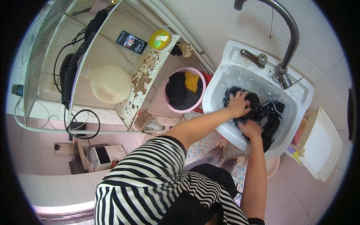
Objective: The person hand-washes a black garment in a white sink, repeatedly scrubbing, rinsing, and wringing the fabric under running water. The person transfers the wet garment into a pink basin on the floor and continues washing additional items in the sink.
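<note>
Black wet garment [262, 112] bunched in the white basin [300, 93], sitting in soapy water at the middle-right of the bowl. Left hand [239, 104] pressed down on the cloth's left part, fingers curled into the fabric, gripping it. Right hand [250, 128] lower on the same bundle, closed on the cloth near the basin's front edge; fingertips buried in fabric. Both forearms reach in from below, striped black-and-white sleeve on the left arm.

Curved metal tap [288, 41] rises from the basin's back rim, lever handle [253, 57] just beside it.

Pink tub [186, 109] stands on the floor left of the basin, holding dark clothes and a yellow piece [191, 81]. White tray-like lid [318, 146] leans on the right of the basin.

Further left, a perforated shelf unit [144, 75] with a phone [131, 42], a yellow-green round soap box [159, 39], a cream plastic jug [108, 83]. Black cables [80, 123] hang beside it. Tiled walls all round.
</note>
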`<state>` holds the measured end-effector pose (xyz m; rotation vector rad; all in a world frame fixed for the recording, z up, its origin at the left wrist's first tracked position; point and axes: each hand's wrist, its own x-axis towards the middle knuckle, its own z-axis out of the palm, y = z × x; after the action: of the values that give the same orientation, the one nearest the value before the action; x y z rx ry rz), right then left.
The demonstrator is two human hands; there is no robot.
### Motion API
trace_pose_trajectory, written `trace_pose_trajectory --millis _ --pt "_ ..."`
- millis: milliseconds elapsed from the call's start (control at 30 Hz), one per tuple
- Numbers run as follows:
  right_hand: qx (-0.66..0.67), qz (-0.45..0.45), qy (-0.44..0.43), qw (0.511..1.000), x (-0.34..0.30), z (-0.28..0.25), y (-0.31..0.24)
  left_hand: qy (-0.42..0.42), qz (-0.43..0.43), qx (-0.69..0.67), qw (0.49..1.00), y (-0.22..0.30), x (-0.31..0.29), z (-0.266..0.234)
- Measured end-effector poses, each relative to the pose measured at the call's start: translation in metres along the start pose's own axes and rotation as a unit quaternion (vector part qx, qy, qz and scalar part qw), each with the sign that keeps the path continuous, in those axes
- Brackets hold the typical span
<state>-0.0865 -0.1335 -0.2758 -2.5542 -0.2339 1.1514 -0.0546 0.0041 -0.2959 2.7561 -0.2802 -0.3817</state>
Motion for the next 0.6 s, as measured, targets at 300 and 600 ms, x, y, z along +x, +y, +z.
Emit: trace_pose_trajectory --millis 300,600 --pt "0.064 0.004 0.070 0.995 -0.008 -0.001 -0.006 0.107 -0.016 -0.100 0.989 -0.012 0.044 -0.039" --pt "0.057 -0.004 0.132 0.990 -0.005 0.006 0.002 0.265 -0.361 -0.332 0.830 -0.019 0.033 0.017"
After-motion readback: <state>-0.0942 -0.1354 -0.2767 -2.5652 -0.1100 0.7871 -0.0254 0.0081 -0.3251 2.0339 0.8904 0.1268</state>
